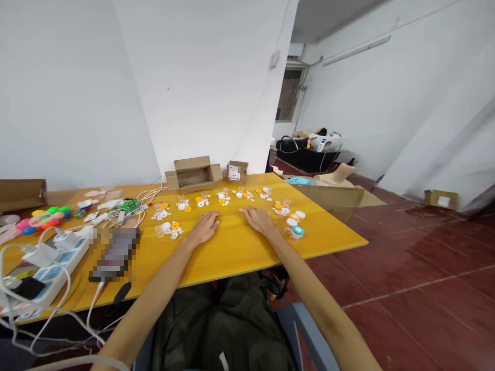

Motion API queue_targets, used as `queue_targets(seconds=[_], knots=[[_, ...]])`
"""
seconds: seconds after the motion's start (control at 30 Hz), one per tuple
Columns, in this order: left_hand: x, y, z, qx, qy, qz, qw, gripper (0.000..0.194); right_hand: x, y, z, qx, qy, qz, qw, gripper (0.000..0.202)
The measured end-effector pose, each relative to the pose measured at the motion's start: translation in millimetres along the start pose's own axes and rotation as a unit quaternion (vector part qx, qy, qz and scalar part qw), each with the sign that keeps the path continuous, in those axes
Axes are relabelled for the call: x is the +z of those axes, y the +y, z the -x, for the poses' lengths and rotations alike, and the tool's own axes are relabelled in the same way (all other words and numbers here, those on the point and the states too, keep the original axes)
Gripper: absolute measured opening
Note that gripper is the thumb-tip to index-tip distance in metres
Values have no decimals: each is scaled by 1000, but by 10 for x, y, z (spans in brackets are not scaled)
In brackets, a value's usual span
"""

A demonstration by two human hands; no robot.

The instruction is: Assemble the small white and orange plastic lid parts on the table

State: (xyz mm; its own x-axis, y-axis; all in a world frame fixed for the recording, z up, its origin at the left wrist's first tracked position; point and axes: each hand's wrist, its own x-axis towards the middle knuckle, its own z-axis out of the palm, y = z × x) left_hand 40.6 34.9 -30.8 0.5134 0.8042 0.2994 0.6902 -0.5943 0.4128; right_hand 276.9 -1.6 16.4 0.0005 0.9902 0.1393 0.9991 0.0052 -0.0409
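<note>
My left hand (203, 226) lies flat on the yellow table (232, 252), palm down, with nothing in it. To its right my right hand (258, 219) rests the same way, fingers stretched forward. Beyond and around both hands, small groups of parts form an arc: clear plastic cups (160, 231), orange discs (175, 225), white round pieces (181, 206) and little white cut-out pieces (175, 234). Right of my right hand stand several small round containers, one with a teal lid (297, 231) and others with white lids (300, 215). Neither hand touches any part.
An open cardboard box (193, 175) and a smaller box (236, 172) stand against the wall. On the left are a white power strip (52, 275) with cables, a blurred-out dark device (115, 253), a green circuit board (129, 205) and colourful balls (46, 219). A large carton (328, 201) stands beyond the right edge.
</note>
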Motion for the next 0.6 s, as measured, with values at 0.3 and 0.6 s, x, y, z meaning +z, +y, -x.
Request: queue_targets(seconds=[0.3, 0.6], knots=[[7, -7, -9, -2, -2, 6, 1000, 33, 35, -15, 50, -36, 3, 41, 999, 37], [-9, -4, 1, -1, -4, 3, 1000, 34, 170, 28, 5, -73, 22, 71, 995, 40]])
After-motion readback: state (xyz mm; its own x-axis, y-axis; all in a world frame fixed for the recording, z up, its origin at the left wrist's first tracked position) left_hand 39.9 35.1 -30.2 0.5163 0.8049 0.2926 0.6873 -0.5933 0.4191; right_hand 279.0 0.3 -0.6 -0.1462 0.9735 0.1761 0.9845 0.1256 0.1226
